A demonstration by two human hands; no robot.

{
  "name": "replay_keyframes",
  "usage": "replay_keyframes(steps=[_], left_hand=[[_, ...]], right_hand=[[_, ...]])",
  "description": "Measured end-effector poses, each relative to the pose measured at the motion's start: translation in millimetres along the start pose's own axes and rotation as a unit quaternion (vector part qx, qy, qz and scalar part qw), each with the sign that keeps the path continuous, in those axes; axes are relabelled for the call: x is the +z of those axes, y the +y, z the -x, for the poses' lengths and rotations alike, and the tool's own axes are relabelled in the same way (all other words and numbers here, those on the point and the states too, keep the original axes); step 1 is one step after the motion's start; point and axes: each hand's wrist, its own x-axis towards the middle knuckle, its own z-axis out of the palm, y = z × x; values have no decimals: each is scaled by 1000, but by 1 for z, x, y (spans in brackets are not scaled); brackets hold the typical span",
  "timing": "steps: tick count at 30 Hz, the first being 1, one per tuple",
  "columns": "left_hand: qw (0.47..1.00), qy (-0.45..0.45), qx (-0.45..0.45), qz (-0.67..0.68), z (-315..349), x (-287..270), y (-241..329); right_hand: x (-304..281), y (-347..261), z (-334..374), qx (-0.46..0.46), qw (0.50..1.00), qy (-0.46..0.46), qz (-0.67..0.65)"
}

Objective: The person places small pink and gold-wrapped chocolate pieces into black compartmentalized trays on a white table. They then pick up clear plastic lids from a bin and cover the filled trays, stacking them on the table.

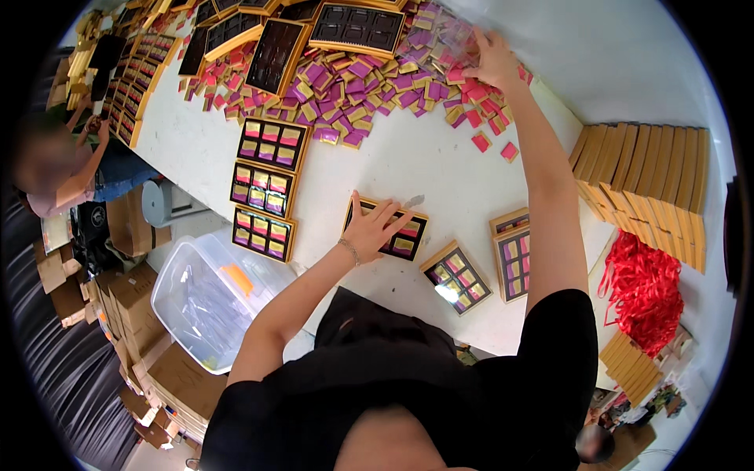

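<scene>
On the white table (408,169) just in front of me, my left hand (375,225) lies flat with fingers spread wide on a gold-rimmed box (386,228) partly filled with pink and yellow packets. My right hand (493,59) reaches to the far side, fingers bent down into the heap of pink and purple packets (369,82); I cannot tell whether they grip any. 3 filled boxes (267,188) stand in a column to the left, 2 more to the right. A red ribbon bundle (646,286) lies at the right.
</scene>
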Motion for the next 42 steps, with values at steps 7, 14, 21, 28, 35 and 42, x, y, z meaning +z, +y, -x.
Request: replay_keyframes(steps=[7,14,21,28,35,42], left_hand=[[866,433,-25,248,23,-56,-21],[723,110,-46,680,97,-52,10],[498,190,-202,821,86,3,30],[713,406,-334,463,46,59,-20],[735,331,-370,461,38,62,-25],[686,348,-419,482,32,56,-25]], right_hand=[[-95,-93,135,-193,929,-116,-296],[-158,-206,308,51,705,-436,-556],[-100,-247,352,-116,973,-163,-112],[-43,-239,321,-125,971,-181,-94],[-27,-251,308,-150,973,-150,-88],[-21,-252,312,-154,977,-94,-110]])
